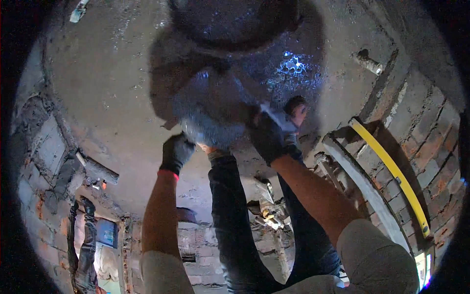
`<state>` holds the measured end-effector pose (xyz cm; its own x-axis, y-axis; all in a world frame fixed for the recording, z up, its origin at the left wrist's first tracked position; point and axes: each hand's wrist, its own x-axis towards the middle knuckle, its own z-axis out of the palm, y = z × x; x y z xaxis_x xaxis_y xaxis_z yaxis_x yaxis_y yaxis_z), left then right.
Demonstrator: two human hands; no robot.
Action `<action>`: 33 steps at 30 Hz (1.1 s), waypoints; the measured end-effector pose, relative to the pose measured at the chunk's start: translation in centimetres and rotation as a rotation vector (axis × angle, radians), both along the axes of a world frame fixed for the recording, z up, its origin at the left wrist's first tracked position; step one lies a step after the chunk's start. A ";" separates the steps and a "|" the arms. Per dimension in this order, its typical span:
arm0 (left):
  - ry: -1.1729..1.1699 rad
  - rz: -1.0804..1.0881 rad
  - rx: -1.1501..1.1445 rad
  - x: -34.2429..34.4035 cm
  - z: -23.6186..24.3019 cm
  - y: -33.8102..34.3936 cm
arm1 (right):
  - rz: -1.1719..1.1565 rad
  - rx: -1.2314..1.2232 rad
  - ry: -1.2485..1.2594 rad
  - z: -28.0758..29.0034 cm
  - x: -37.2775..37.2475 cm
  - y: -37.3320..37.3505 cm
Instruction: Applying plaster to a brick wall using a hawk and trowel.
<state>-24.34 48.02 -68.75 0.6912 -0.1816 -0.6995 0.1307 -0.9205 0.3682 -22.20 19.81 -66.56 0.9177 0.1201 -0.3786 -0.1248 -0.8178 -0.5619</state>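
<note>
My left hand, in a dark glove with a red cuff, has curled fingers at the lower left edge of a blurred grey mass; what they grip is unclear. My right hand, also dark-gloved, is closed on a pale tool, smeared by motion and partly hidden. Both are over a grey plastered surface, wet and shiny under dark shadow in the middle. My jeans-clad legs run between my arms, one foot beside my right hand.
A yellow spirit level and grey straight bar lie along the rough brick wall at right. Short pipe pieces are at either side. Debris and fittings lie behind my legs; dark hanging material is at lower left.
</note>
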 end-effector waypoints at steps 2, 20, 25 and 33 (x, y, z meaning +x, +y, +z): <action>-0.027 0.029 -0.045 0.5 5.1 0.1 | -0.011 0.043 0.059 2.7 0.1 -0.4; -0.092 0.293 -0.378 18.7 12.6 -3.2 | 0.372 -0.035 -0.258 13.0 19.8 0.9; -0.299 0.197 -0.337 17.6 13.2 -5.3 | 0.326 0.115 0.041 14.2 17.9 1.8; -0.172 0.515 -0.297 3.9 11.4 -7.6 | 0.710 -0.267 -0.082 11.3 30.3 -4.9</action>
<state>-20.46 40.47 -57.31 0.8403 0.0355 -0.5410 0.4470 -0.6099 0.6544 8.15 14.89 -55.25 0.6811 0.6059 -0.4112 0.5152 -0.7955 -0.3188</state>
